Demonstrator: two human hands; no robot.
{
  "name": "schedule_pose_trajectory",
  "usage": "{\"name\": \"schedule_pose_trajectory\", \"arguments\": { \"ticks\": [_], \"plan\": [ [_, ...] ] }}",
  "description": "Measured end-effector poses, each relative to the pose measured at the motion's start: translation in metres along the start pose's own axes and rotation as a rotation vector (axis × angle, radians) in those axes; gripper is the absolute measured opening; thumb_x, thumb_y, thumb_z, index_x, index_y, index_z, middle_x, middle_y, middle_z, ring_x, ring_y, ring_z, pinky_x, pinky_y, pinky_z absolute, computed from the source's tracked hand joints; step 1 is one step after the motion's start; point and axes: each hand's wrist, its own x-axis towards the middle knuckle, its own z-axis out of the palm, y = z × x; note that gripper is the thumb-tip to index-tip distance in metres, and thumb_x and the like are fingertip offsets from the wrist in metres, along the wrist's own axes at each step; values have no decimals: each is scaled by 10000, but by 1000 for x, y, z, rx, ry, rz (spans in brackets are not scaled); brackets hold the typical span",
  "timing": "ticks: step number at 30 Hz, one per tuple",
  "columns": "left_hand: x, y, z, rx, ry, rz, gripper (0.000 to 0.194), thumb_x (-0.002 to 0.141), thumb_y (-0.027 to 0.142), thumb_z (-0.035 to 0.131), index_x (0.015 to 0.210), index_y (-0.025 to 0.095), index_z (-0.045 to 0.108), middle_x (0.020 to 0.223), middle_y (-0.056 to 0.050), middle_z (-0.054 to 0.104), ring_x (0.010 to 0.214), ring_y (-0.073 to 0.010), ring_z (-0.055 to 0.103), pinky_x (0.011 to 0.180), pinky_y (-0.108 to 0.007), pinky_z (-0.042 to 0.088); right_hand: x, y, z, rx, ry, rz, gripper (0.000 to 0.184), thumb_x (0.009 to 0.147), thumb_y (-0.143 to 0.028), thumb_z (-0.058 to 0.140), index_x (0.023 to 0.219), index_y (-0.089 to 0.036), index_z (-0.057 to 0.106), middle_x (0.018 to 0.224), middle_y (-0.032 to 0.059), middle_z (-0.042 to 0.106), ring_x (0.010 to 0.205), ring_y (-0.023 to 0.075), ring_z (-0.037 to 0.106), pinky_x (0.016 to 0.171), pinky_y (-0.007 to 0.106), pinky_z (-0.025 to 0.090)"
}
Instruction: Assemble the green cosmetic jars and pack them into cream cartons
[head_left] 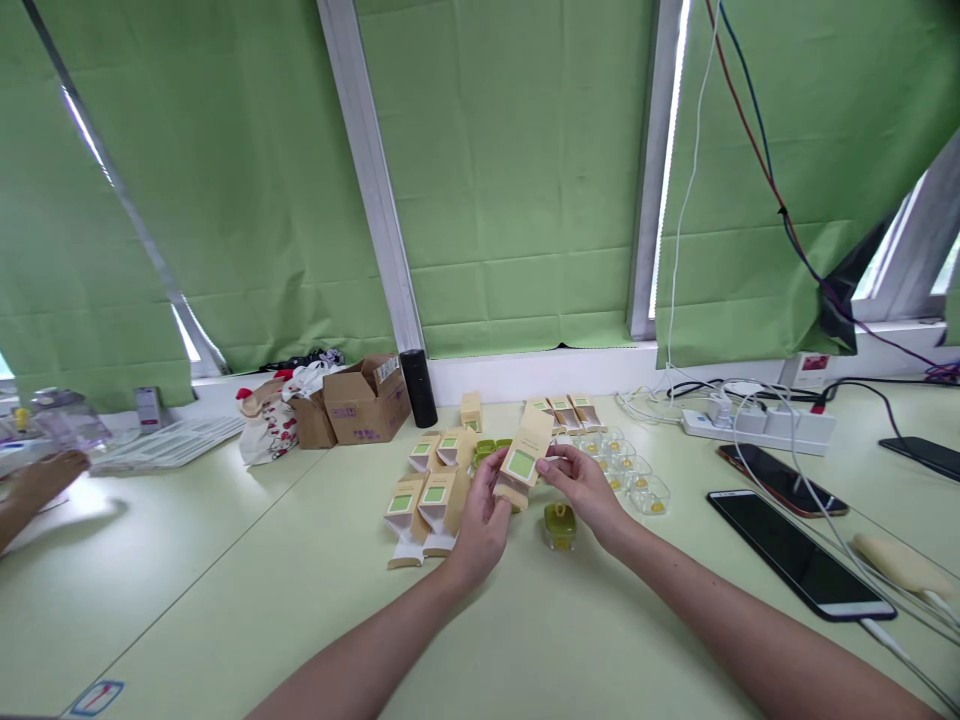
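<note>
Both hands meet over the pale green table (225,600), and between them they hold one small tan carton (525,458) with a green square on its face. From where I stand, the left hand (480,525) is closed around the carton's lower end, fingers curled under it, while the right hand (581,485) pinches the upper edge with thumb and fingertips. The carton is lifted off the table and tilted, its top leaning away from the person.

Just below the right hand a small clear pot with a yellow-green inside (560,525) sits on the table, close to the wrist but not touching it. To the left of the left hand lie several more tan cartons (420,505), flaps open. To the right, well apart from the hands, two dark phones (795,550) lie flat with white cables running to them.

Farther back, beyond the held carton, a cluster of clear pots (630,470) stands beside another row of cartons (566,410). A white power strip (757,425) sits off to the right. Near the wall stand a black cylinder (418,387) and an open brown cardboard box (367,400). At the far left edge another person's hand (41,480) rests on the table. Green blinds (510,170) cover the windows behind.
</note>
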Motion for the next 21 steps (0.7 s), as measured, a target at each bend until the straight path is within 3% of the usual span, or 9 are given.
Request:
{"name": "schedule_pose_trajectory", "arguments": {
  "ticks": [6, 11, 15, 21],
  "plan": [
    [-2, -1, -4, -9, 2, -17, 504, 935, 323, 628, 1428, 239, 565, 1480, -111, 599, 1402, -312, 525, 1143, -439, 454, -2, -6, 0, 55, -1, 49, 597, 668, -697, 860, 998, -228, 697, 961, 118, 824, 955, 336, 774, 895, 465, 575],
    [1, -1, -4, 168, 78, 23, 465, 943, 444, 690, 1353, 241, 608, 1374, -122, 642, 1231, -296, 611, 999, -393, 510, -4, -5, 2, 54, -22, 18, 588, 687, -689, 854, 1014, -229, 692, 942, 104, 820, 992, 340, 773, 933, 474, 566],
    [4, 1, -4, 312, 190, 122, 428, 863, 418, 790, 1232, 251, 652, 1243, -94, 669, 1107, -267, 624, 950, -375, 505, -4, -3, 3, 47, -30, 12, 591, 695, -683, 852, 1044, -240, 675, 966, 98, 816, 1018, 339, 765, 933, 469, 560],
    [5, 3, -4, 361, 146, 150, 373, 862, 321, 783, 1207, 258, 656, 1208, -79, 690, 1125, -270, 638, 997, -399, 495, -5, -7, 2, 65, -18, 34, 595, 670, -689, 862, 1010, -237, 676, 939, 102, 815, 1012, 340, 759, 922, 452, 545]
  ]
}}
